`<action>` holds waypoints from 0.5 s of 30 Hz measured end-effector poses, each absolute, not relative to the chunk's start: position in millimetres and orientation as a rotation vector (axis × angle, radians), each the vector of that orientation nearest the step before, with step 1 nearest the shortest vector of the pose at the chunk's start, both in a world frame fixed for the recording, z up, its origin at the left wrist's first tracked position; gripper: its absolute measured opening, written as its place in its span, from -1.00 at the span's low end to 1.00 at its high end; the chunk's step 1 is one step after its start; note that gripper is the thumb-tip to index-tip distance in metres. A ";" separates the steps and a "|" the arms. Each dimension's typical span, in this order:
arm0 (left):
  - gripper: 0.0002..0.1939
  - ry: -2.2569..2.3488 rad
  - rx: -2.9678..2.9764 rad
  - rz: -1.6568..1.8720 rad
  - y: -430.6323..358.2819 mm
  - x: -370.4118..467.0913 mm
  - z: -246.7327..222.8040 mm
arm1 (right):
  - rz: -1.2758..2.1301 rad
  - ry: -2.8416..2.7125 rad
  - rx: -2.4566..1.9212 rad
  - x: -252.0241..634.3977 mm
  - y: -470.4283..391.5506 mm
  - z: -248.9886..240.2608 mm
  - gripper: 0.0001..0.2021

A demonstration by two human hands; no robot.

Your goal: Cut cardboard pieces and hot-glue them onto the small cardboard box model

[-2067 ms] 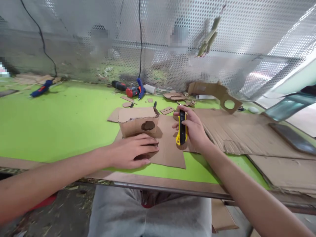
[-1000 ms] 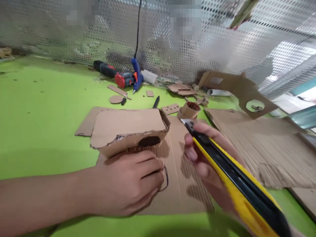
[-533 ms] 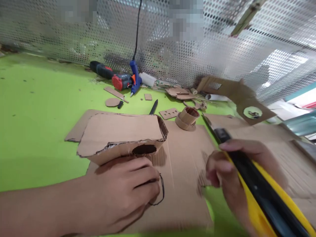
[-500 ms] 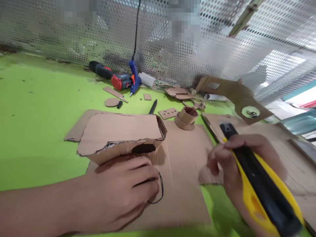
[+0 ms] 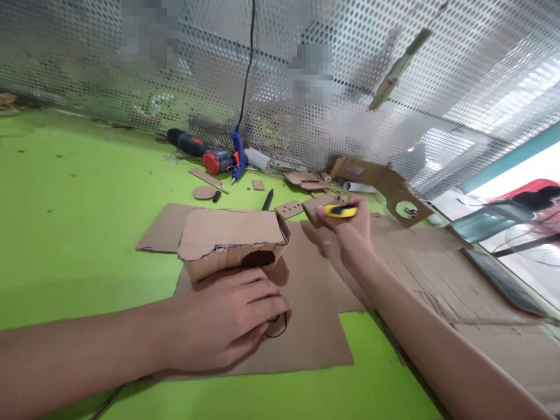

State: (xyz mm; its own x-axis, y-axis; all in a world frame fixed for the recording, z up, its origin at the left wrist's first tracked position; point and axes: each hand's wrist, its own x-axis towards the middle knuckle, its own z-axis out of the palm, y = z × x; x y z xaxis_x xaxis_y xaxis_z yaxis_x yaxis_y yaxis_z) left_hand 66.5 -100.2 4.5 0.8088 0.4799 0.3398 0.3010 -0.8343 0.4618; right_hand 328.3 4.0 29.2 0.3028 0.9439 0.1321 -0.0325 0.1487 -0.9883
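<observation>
My left hand (image 5: 245, 318) lies on a flat cardboard sheet (image 5: 310, 338), its fingers slightly bent and close together, the thumb hidden. Under its fingertips a black outline is drawn on the sheet. Just beyond the hand stands a cardboard box (image 5: 231, 230) with rough-cut edges and a dark oval hole in its near side. My right hand (image 5: 354, 224) is reached out over the sheet's far right, closed around a yellow-and-black utility knife (image 5: 341, 210). At its fingertips is a brown cardboard piece (image 5: 311, 210), blurred; I cannot tell whether the fingers grip it.
A blue glue gun (image 5: 238, 158) and a red-and-black power tool (image 5: 214, 161) lie near the perforated metal screen (image 5: 280, 76). A black marker (image 5: 268, 200) and cardboard scraps (image 5: 306, 179) are nearer. Larger cardboard sheets (image 5: 429, 274) cover the right side of the green table (image 5: 87, 233).
My right hand has moved away and leftward with the utility knife, from the near right to the far side of the sheet. My left hand stays by the drawn outline; the view has shifted.
</observation>
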 end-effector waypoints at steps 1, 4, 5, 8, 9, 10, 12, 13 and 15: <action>-0.51 0.594 2.593 0.645 -100.4 65.7 4.1 | 0.959 -0.939 -1.169 330.3 -2.4 31.8 -0.40; -0.24 0.577 2.573 0.734 -100.2 63.9 2.5 | 1.193 -0.915 -1.130 334.8 -29.9 38.8 -0.57; -0.19 0.559 2.568 0.777 -99.9 63.8 1.8 | 1.226 -0.925 -1.125 334.8 -40.1 40.2 -0.60; -0.13 0.531 2.560 0.849 -98.8 64.0 0.5 | 1.299 -0.958 -1.102 331.4 -65.3 42.2 -0.63; -0.13 0.533 2.564 0.849 -98.6 63.9 0.3 | 1.304 -0.967 -1.088 329.9 -70.7 42.5 -0.65; -0.13 0.541 2.570 0.844 -98.6 63.8 0.1 | 1.303 -0.984 -1.072 328.7 -74.8 42.8 -0.66; -0.13 0.566 2.584 0.835 -98.9 63.0 -0.4 | 1.295 -1.057 -1.049 327.0 -80.1 43.6 -0.68; -0.12 0.580 2.589 0.831 -99.3 62.5 -0.8 | 1.289 -1.105 -1.047 326.1 -82.3 44.2 -0.68; -0.11 0.592 2.578 0.851 -100.1 61.2 -2.2 | 1.271 -1.193 -1.033 323.5 -87.7 45.9 -0.66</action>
State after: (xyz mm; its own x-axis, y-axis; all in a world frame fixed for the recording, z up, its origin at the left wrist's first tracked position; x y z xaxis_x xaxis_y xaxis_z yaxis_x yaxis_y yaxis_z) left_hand 61.2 -100.1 -2.2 0.7307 0.4912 0.4742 0.2735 -0.8470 0.4559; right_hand 323.5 -87.7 45.9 -0.0659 0.9955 0.0684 -0.1309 0.0594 -0.9896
